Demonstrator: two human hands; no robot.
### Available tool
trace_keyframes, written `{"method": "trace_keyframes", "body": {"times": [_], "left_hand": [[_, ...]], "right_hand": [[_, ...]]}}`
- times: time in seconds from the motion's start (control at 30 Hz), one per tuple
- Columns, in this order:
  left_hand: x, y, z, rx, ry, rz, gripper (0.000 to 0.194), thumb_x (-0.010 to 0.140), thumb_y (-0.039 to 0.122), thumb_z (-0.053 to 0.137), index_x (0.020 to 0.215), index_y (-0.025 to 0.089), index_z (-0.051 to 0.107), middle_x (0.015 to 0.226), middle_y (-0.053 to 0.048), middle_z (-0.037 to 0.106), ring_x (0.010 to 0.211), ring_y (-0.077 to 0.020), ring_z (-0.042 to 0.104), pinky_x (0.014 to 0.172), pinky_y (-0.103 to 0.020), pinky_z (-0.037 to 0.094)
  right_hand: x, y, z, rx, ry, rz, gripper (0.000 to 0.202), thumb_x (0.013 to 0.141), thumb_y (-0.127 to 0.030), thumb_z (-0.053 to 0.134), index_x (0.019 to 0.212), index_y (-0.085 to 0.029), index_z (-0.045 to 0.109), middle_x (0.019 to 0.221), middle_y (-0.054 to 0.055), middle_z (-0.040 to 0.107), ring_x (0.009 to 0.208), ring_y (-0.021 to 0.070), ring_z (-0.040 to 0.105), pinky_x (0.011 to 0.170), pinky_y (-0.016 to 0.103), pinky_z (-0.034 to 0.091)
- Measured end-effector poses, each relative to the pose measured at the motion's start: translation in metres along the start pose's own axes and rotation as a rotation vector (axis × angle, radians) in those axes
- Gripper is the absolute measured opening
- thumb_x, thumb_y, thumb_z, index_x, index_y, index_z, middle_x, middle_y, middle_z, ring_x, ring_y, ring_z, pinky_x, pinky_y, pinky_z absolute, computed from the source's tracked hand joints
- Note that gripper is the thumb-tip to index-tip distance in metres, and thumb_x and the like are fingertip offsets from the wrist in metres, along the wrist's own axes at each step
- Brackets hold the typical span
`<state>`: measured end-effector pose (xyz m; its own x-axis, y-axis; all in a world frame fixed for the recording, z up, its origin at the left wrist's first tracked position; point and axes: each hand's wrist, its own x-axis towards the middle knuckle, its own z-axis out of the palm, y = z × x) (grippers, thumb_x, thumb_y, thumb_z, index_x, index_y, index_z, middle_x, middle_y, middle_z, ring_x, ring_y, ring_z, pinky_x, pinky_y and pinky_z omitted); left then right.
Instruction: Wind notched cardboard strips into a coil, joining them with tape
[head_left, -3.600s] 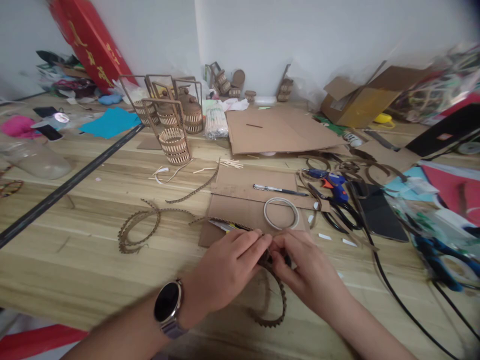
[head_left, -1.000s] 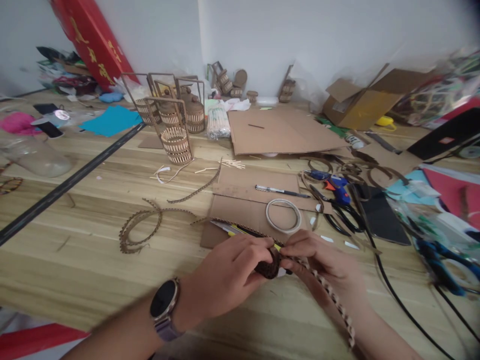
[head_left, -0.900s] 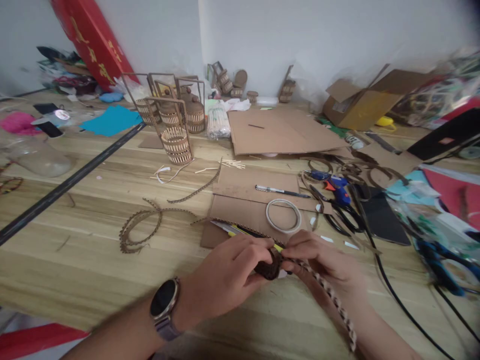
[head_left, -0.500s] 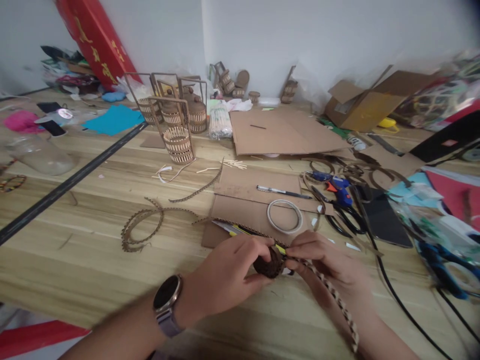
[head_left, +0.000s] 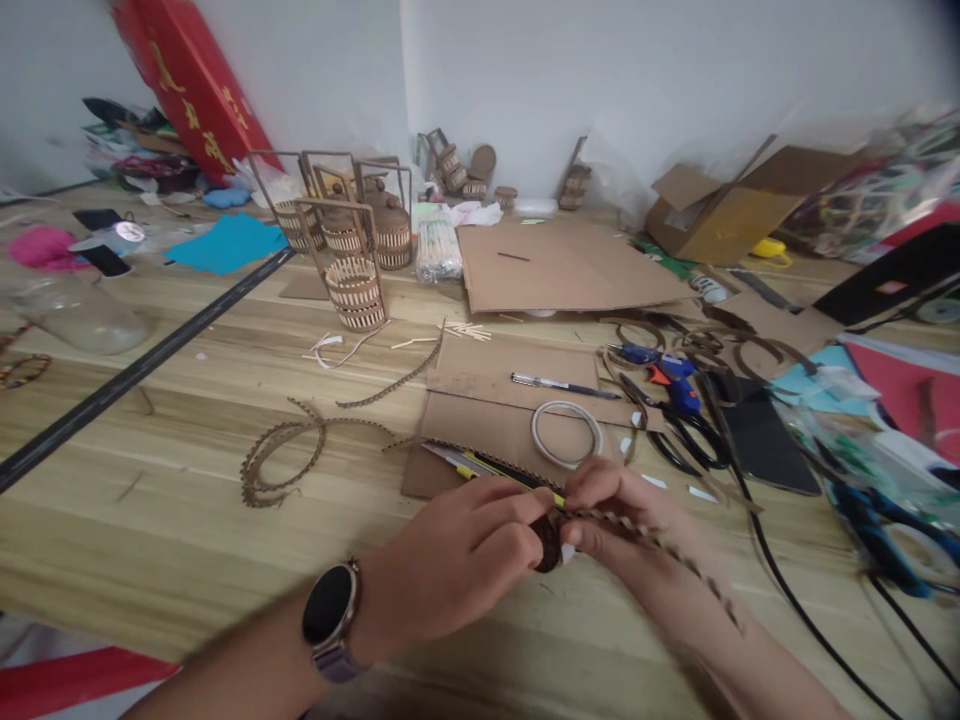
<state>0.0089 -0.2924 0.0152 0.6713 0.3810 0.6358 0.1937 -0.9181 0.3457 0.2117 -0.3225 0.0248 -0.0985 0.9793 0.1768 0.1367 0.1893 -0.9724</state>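
My left hand (head_left: 465,555), closed, grips a small dark brown round coil (head_left: 550,548) low over the table. Its thumb is hidden behind the curled fingers. Close against the coil, my right hand (head_left: 630,525) pinches a brown corrugated cardboard strip (head_left: 679,558) between thumb and fingertips. The strip's tail runs back over the right wrist. A small white bit shows below the right fingertips. Just beyond both hands, a yellow and black utility knife (head_left: 450,458) lies on a cardboard sheet (head_left: 480,425), partly covered by the left hand.
A tape roll (head_left: 566,406), a pen (head_left: 562,385), black scissors (head_left: 694,435), a blue glue gun (head_left: 681,385) and a phone (head_left: 769,440) lie ahead and right. Curled strips (head_left: 251,470) rest at left. A slatted basket (head_left: 356,295) with a tall handle stands behind.
My left fingers have curled further over the coil, and its thumb has gone out of sight. The coil sits slightly lower and right. The strip's tail has swung up over my right wrist.
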Motion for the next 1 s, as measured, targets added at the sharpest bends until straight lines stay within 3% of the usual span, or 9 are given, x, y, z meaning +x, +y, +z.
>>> {"method": "trace_keyframes", "body": {"times": [0.1, 0.2, 0.33, 0.47, 0.6, 0.73, 0.8, 0.9, 1.0], "left_hand": [[0.001, 0.002, -0.004, 0.101, -0.054, 0.050, 0.014, 0.100, 0.012, 0.042, 0.093, 0.018, 0.053, 0.108, -0.006, 0.070, 0.102, -0.0178, 0.064, 0.090, -0.032, 0.054], [0.002, 0.003, -0.006, 0.121, -0.079, 0.051, 0.015, 0.100, 0.012, 0.043, 0.093, 0.018, 0.054, 0.111, -0.005, 0.070, 0.103, -0.0184, 0.063, 0.091, -0.031, 0.054], [0.001, 0.000, -0.001, -0.006, -0.012, -0.048, 0.006, 0.096, 0.013, 0.052, 0.095, 0.019, 0.050, 0.111, -0.008, 0.069, 0.104, -0.0180, 0.065, 0.092, -0.031, 0.054], [-0.003, -0.004, 0.006, -0.034, 0.038, -0.236, 0.018, 0.089, 0.013, 0.062, 0.099, 0.020, 0.049, 0.114, -0.011, 0.068, 0.103, -0.0209, 0.068, 0.086, -0.034, 0.056], [-0.006, -0.005, 0.008, -0.025, 0.081, -0.314, 0.024, 0.086, 0.013, 0.066, 0.102, 0.020, 0.049, 0.114, -0.010, 0.068, 0.104, -0.0216, 0.068, 0.086, -0.035, 0.056], [-0.006, -0.006, 0.009, -0.006, 0.068, -0.321, 0.030, 0.085, 0.016, 0.069, 0.106, 0.020, 0.048, 0.115, -0.011, 0.067, 0.107, -0.0238, 0.067, 0.088, -0.039, 0.057], [-0.006, -0.005, 0.010, 0.013, 0.057, -0.309, 0.029, 0.087, 0.016, 0.067, 0.108, 0.020, 0.048, 0.117, -0.012, 0.067, 0.108, -0.0242, 0.066, 0.089, -0.040, 0.057], [-0.006, -0.005, 0.012, 0.070, 0.042, -0.258, 0.022, 0.092, 0.015, 0.060, 0.110, 0.019, 0.048, 0.118, -0.013, 0.066, 0.108, -0.0240, 0.067, 0.089, -0.040, 0.057], [-0.007, -0.004, 0.014, 0.149, 0.006, -0.212, 0.015, 0.095, 0.014, 0.053, 0.109, 0.016, 0.049, 0.120, -0.016, 0.065, 0.108, -0.0244, 0.067, 0.088, -0.038, 0.058]], "right_hand": [[0.000, 0.005, 0.001, 0.207, -0.061, 0.278, 0.032, 0.069, -0.035, 0.085, 0.077, -0.021, 0.058, 0.068, -0.003, 0.061, 0.059, 0.0115, 0.058, 0.053, 0.021, 0.047], [0.002, 0.009, 0.001, 0.321, -0.077, 0.379, 0.040, 0.064, -0.037, 0.088, 0.081, -0.022, 0.056, 0.067, -0.004, 0.059, 0.059, 0.0111, 0.056, 0.055, 0.022, 0.045], [0.003, 0.011, -0.003, 0.319, -0.057, 0.316, 0.037, 0.068, -0.043, 0.084, 0.087, -0.022, 0.060, 0.073, -0.003, 0.059, 0.064, 0.0125, 0.054, 0.058, 0.024, 0.044], [0.005, 0.014, -0.013, 0.211, 0.151, 0.146, 0.018, 0.078, -0.034, 0.075, 0.079, -0.023, 0.060, 0.083, 0.001, 0.062, 0.079, 0.0168, 0.058, 0.068, 0.027, 0.045], [0.007, 0.016, -0.021, -0.270, 0.290, -0.073, 0.019, 0.082, -0.025, 0.062, 0.064, -0.024, 0.057, 0.064, -0.001, 0.057, 0.068, 0.0180, 0.054, 0.067, 0.032, 0.040], [0.010, 0.013, -0.016, -0.732, 0.226, -0.221, 0.016, 0.084, -0.032, 0.061, 0.075, -0.027, 0.073, 0.083, 0.005, 0.074, 0.102, 0.0324, 0.060, 0.091, 0.049, 0.037], [0.011, 0.012, -0.011, -0.687, 0.159, -0.188, 0.018, 0.087, -0.033, 0.059, 0.081, -0.026, 0.075, 0.087, 0.006, 0.076, 0.100, 0.0309, 0.063, 0.089, 0.047, 0.042], [0.008, 0.010, -0.004, -0.505, 0.049, -0.028, 0.021, 0.090, -0.035, 0.058, 0.086, -0.024, 0.075, 0.077, 0.004, 0.075, 0.072, 0.0217, 0.067, 0.067, 0.033, 0.050], [0.005, 0.008, 0.000, -0.418, 0.009, 0.077, 0.026, 0.087, -0.041, 0.061, 0.073, -0.022, 0.072, 0.064, 0.001, 0.068, 0.059, 0.0174, 0.061, 0.053, 0.026, 0.046]]}}
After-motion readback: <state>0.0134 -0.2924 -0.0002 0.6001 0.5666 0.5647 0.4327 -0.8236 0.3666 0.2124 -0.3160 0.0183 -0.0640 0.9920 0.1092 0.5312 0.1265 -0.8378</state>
